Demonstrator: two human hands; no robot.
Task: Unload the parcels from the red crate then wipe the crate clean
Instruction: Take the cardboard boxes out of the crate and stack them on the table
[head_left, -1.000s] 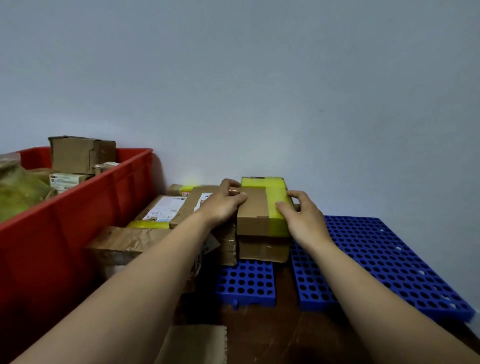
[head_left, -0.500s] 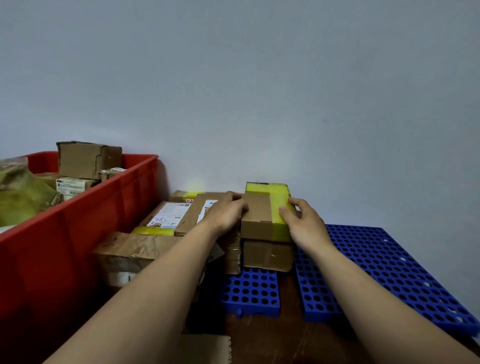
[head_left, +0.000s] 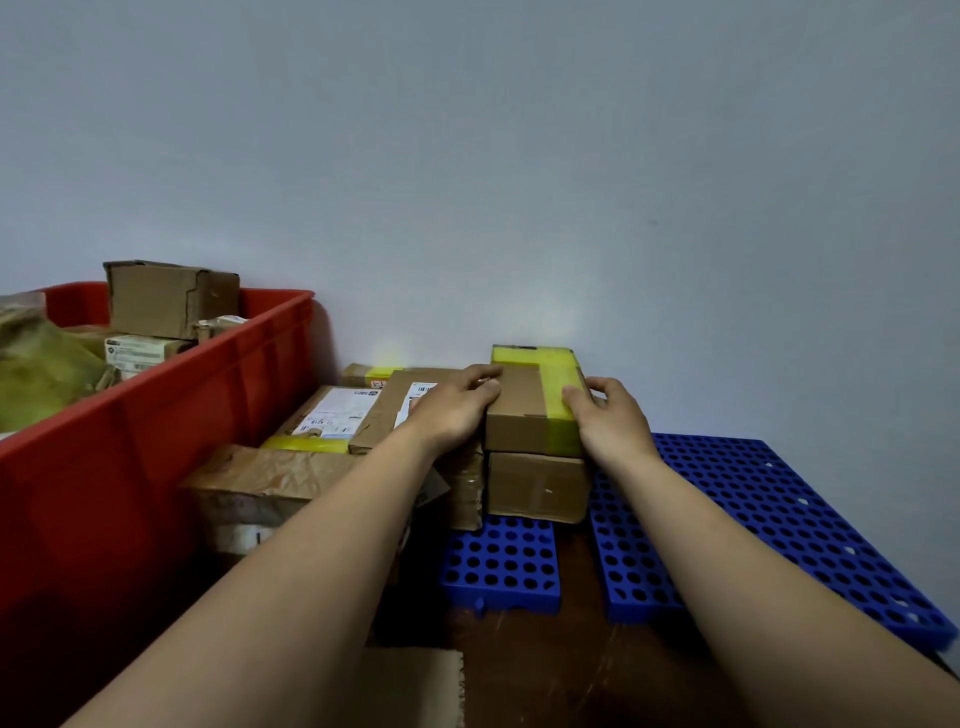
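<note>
Two grips: the left grip and the right grip are clamped on opposite sides of the yellow-taped parcel, one curled over its left top edge and the other round its taped right side
Parcel position: it is laid flat on a plain cardboard box, which appears to stand on the far end of the smaller blue perforated panel, just beside the larger blue panel and outside the red crate
Stack beside it: labelled parcels and a crumpled brown-paper parcel are packed between the crate wall and the held parcel
Crate contents: a dented cardboard box, a small white-labelled box and a greenish bag are seen inside, so the crate is judged far from emptied
Step in hand: unloading; the parcel is judged to be at the point of being seated and squared on the stack
Next move: both grips would need to be loosened without the top parcel being dragged off its base, then the crate reached at the left; wiping is not yet due, and no cloth is seen
</note>
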